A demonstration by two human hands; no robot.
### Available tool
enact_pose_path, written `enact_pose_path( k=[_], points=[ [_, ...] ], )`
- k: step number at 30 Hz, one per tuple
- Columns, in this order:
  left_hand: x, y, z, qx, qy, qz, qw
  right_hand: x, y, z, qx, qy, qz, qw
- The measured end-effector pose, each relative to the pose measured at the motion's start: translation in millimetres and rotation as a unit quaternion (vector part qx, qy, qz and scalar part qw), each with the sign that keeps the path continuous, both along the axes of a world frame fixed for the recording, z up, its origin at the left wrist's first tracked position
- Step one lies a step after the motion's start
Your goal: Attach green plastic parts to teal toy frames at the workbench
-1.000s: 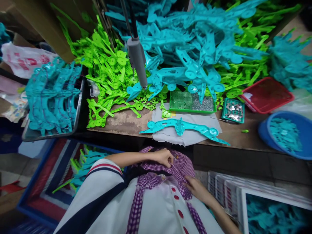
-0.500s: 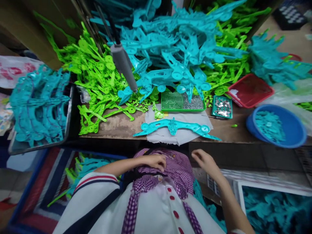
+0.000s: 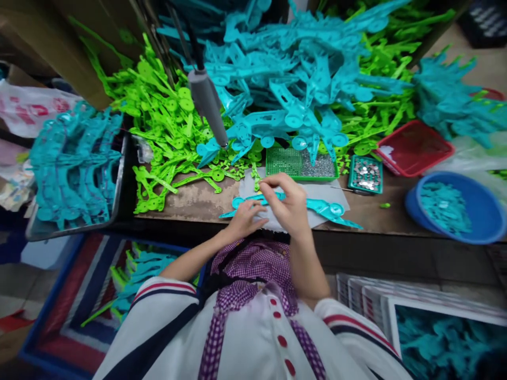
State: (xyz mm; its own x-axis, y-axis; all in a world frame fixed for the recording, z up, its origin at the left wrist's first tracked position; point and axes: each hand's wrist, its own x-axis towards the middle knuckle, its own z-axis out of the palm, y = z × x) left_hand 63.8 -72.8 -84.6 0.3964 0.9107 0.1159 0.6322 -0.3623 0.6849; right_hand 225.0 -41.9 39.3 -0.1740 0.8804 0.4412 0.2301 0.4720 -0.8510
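A long, curved turquoise plastic part [image 3: 325,209] lies across a pale cloth [image 3: 273,224] at the bench's front edge. Over its left half is my left hand [image 3: 246,219], fingers slightly bent and apart, with nothing visible in them. My right hand [image 3: 291,203] is raised above the part's middle and hides it. Its thumb and forefinger are pinched together; what they hold, if anything, is too small to make out. Just beyond the fingertips sits a lime-green plastic piece [image 3: 257,180]. Behind the cloth stands a green tray [image 3: 282,163] with small metal pieces in its right half.
A grey electric screwdriver [image 3: 208,103] hangs over heaped lime-green parts [image 3: 170,116] and turquoise parts [image 3: 293,68]. To the right are a teal tray of metal discs [image 3: 366,174], a red tray [image 3: 415,148] and a blue bowl [image 3: 475,206]. A loaded crate [image 3: 121,195] stands left.
Both my hands have risen from my lap and beside it to the turquoise part. My right hand has moved left and its fingertips have come together. The part stays on the cloth.
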Motion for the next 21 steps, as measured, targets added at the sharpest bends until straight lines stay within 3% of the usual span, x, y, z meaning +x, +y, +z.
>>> enact_pose_path(
  k=[2,5,8,11,15,17,19,21],
  points=[
    [-6.9,14.7,-4.8,0.030,0.081,0.045,0.995,-11.5,10.9,5.1,0.019,0.019,0.031,0.999],
    [-23.5,23.3,-14.5,0.028,0.148,0.049,0.987,10.2,6.5,-21.7,-0.031,0.007,0.037,0.999],
    [-38.8,21.3,-21.9,0.019,0.142,0.055,0.988,64.0,-12.7,-63.2,-0.136,-0.007,-0.058,0.989],
    [-42.6,22.2,-25.4,0.019,0.125,0.062,0.990,121.4,-18.5,-86.4,-0.178,-0.013,-0.202,0.963],
    [-38.0,30.2,-26.3,0.024,0.117,0.058,0.991,191.0,13.2,-97.0,-0.143,-0.132,-0.307,0.932],
    [-38.3,32.9,-26.9,0.025,0.111,0.048,0.992,224.5,31.1,-101.0,-0.139,-0.228,-0.352,0.897],
    [-40.5,34.1,-28.2,0.027,0.099,0.036,0.994,250.0,43.2,-103.7,-0.139,-0.258,-0.388,0.874],
    [-41.7,35.3,-29.2,0.026,0.089,0.031,0.995,261.1,52.8,-104.8,-0.117,-0.247,-0.380,0.884]
  ],
)
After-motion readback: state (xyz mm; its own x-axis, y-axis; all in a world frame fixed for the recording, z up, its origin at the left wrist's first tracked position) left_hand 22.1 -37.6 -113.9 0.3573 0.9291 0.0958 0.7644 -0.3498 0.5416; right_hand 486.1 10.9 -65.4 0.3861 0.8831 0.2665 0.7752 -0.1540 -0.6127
